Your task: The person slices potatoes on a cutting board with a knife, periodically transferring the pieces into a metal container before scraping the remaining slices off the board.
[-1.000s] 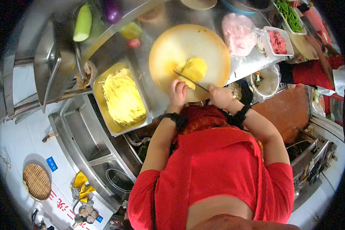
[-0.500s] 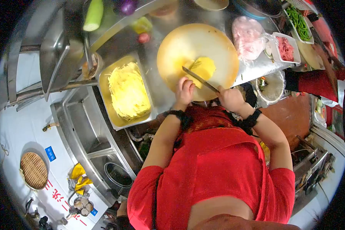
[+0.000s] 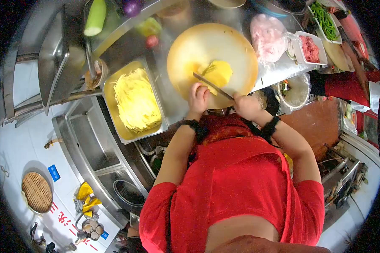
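Note:
A round cutting board [image 3: 242, 50] lies on the steel counter. On it, yellow potato slices [image 3: 222, 73] overlap in a loose pile. My right hand [image 3: 247, 106] grips the handle of a kitchen knife [image 3: 214, 86], whose blade points left and away across the potato. Just left of the blade, my left hand [image 3: 198, 98] has its fingers curled onto the near side of the potato; the fingertips are partly hidden. Pale yellow potato shreds [image 3: 135, 101] fill a metal pan [image 3: 164, 127] to the left of the board.
Right of the board lie a plastic bag [image 3: 267, 38], a white tray of raw meat [image 3: 310, 49] and a tray of green peppers [image 3: 323, 21]. A steel sink [image 3: 93, 139] is at left. Another person's red sleeve [image 3: 346, 89] reaches in from the right.
The whole view has shifted slightly, moving the board and pan a little left and up. Both hands keep their hold, with the knife still at the potato.

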`<state>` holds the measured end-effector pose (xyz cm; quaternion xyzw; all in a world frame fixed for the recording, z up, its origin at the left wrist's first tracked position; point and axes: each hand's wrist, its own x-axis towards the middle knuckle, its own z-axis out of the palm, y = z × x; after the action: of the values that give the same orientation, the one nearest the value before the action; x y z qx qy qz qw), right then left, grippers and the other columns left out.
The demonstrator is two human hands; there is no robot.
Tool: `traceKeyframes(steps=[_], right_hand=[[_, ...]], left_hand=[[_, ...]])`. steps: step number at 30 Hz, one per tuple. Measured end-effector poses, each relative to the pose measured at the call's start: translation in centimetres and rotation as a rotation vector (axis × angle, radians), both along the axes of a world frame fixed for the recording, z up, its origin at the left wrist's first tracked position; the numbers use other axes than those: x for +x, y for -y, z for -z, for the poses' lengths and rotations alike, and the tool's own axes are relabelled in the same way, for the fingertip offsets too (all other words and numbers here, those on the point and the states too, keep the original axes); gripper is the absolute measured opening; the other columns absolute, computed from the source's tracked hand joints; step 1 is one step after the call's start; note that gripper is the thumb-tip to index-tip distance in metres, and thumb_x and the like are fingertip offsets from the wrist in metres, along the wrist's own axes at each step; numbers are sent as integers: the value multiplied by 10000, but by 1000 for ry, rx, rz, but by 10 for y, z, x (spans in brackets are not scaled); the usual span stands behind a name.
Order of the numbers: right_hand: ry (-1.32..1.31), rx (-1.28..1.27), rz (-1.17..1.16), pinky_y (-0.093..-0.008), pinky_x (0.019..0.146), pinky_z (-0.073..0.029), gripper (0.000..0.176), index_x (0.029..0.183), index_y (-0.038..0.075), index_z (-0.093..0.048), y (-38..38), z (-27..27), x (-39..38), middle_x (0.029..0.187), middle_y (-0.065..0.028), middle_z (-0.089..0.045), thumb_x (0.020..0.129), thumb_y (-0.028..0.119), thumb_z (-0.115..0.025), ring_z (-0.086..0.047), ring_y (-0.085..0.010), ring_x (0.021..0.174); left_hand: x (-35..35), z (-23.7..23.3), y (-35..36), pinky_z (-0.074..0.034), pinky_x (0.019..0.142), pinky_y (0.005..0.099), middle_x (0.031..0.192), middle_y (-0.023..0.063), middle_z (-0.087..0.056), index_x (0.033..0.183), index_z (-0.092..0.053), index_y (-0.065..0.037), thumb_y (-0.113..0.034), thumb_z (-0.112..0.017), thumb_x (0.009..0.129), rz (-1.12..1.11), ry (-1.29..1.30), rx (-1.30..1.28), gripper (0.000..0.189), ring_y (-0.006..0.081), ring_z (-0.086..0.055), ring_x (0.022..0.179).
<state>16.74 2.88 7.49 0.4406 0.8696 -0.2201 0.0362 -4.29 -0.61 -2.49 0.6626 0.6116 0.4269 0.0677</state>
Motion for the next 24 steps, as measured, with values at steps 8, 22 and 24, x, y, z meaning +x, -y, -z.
traceKeyframes(steps=[8,22,24], right_hand=[[0,2,-22,-429,497,-490,223,869,23,-502,-3,-18,2,605,-160,-600,857,243,-465,-605,-321,533],[-28,-30,0,-446,479,-479,221,887,10,-499,-3,-25,6,594,-177,-586,837,225,-482,-597,-343,532],[-61,-21,-12,-443,471,-475,212,897,9,-493,-1,-21,9,587,-176,-583,828,209,-486,-595,-343,524]], left_hand=[[3,-5,-2,-446,786,395,1050,104,-499,915,-577,-86,-128,-655,753,-39,10,16,185,315,-524,928],[0,9,-1,-455,761,363,1067,126,-426,967,-533,-51,-41,-633,774,-9,-6,71,217,297,-526,863],[2,13,0,-450,769,374,1060,120,-452,954,-551,-80,-73,-650,763,-33,36,61,216,305,-523,895]])
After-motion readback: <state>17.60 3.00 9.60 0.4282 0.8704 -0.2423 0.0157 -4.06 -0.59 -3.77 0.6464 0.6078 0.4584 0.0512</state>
